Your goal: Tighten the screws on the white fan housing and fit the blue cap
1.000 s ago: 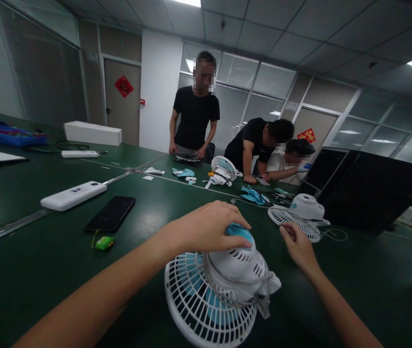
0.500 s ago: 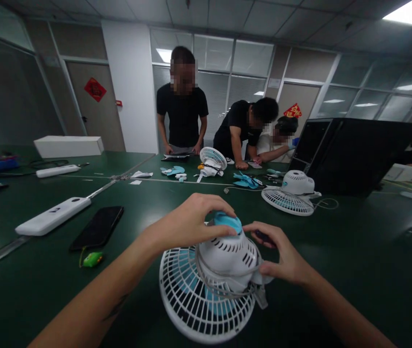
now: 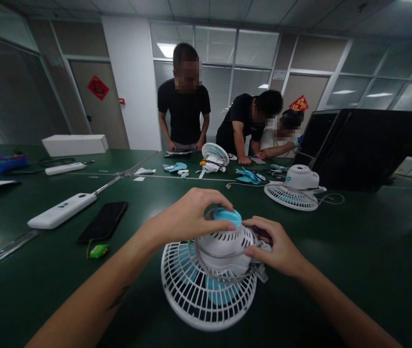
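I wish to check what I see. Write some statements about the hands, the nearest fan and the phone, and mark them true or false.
The left hand touches the blue cap on the nearest fan. True.
The green charm lies beside the black phone. True.
The phone is right of the nearest fan. False: it is on the left.
The right hand lies flat on the phone. False: it holds a dark object at the fan's side.

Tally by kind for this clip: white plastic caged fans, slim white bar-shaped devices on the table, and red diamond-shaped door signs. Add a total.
White plastic caged fans: 3
Slim white bar-shaped devices: 2
Red diamond-shaped door signs: 2
Total: 7
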`<action>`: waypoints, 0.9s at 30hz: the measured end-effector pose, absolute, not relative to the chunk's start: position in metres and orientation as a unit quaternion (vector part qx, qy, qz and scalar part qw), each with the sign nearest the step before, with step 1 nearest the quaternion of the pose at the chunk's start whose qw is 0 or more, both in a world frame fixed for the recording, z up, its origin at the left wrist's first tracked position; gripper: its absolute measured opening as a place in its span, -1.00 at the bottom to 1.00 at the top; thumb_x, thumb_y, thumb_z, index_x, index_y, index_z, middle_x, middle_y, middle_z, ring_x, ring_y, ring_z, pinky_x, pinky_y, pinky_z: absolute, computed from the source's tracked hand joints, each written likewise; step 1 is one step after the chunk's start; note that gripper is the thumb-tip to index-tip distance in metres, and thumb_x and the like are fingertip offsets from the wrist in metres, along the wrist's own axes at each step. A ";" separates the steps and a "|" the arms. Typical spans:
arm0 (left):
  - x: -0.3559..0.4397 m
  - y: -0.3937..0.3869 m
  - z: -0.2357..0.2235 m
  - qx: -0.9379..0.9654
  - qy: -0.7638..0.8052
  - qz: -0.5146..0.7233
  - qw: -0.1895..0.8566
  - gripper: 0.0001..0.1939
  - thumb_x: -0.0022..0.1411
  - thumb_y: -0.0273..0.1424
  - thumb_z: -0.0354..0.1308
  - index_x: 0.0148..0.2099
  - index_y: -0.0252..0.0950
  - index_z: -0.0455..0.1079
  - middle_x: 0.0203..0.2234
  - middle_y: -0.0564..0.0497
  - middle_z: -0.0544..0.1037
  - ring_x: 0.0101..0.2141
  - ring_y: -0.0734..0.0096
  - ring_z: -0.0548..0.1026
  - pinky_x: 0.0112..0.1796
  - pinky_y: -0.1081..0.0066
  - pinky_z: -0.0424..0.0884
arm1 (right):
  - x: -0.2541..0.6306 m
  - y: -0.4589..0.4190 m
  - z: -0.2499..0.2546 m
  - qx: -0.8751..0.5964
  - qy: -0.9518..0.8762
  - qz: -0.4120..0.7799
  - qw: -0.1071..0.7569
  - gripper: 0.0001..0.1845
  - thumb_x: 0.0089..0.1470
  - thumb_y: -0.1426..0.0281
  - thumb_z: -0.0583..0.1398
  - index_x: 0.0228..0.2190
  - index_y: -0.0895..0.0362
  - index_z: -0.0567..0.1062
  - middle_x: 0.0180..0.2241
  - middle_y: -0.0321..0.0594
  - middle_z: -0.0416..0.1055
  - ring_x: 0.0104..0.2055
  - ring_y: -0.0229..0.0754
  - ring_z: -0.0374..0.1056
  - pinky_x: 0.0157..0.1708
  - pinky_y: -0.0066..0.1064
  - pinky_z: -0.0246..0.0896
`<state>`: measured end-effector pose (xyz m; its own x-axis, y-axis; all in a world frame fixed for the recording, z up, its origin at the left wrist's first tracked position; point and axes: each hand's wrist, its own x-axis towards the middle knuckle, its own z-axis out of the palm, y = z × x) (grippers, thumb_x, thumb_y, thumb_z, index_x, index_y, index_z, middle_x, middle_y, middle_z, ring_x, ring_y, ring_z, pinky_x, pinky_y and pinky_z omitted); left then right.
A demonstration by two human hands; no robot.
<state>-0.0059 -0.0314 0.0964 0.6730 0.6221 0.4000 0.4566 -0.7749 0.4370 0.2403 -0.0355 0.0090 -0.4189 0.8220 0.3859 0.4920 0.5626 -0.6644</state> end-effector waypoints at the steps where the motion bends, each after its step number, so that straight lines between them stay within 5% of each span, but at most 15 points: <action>1: -0.006 -0.032 0.097 0.903 0.301 0.272 0.141 -0.72 0.22 -0.28 0.29 -0.06 -0.32 0.50 -0.12 -0.05 0.60 -0.10 0.27 0.53 -0.03 0.27 0.40 | 0.241 -0.035 0.008 -0.400 -0.812 0.231 0.356 -0.43 -0.04 0.02 0.31 -0.08 0.13 0.53 -0.26 -0.15 0.35 -0.26 -0.13 0.32 -0.33 -0.38 0.25; 9: 0.000 -0.036 0.091 0.913 0.288 0.271 0.103 -0.67 0.23 -0.25 0.26 -0.03 -0.35 0.46 -0.08 -0.11 0.59 -0.09 0.23 0.54 -0.03 0.25 0.41 | 0.243 -0.026 -0.002 -0.359 -0.820 0.257 0.365 -0.35 0.05 -0.15 0.14 -0.15 0.15 0.52 -0.25 -0.12 0.37 -0.26 -0.11 0.32 -0.38 -0.40 0.25; 27: -0.002 -0.037 0.096 0.913 0.305 0.256 0.093 -0.66 0.23 -0.23 0.27 -0.02 -0.33 0.50 -0.12 -0.06 0.62 -0.12 0.24 0.56 -0.06 0.27 0.40 | 0.238 -0.027 0.000 -0.367 -0.813 0.262 0.369 -0.45 0.03 -0.05 0.22 -0.17 0.16 0.53 -0.26 -0.14 0.48 -0.23 -0.07 0.39 -0.30 -0.37 0.29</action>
<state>-0.0018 -0.0373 0.0958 0.6839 0.6034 0.4100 0.5086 -0.7973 0.3251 0.2381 -0.0274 -0.0004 -0.4592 0.7896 0.4070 0.4035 0.5936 -0.6963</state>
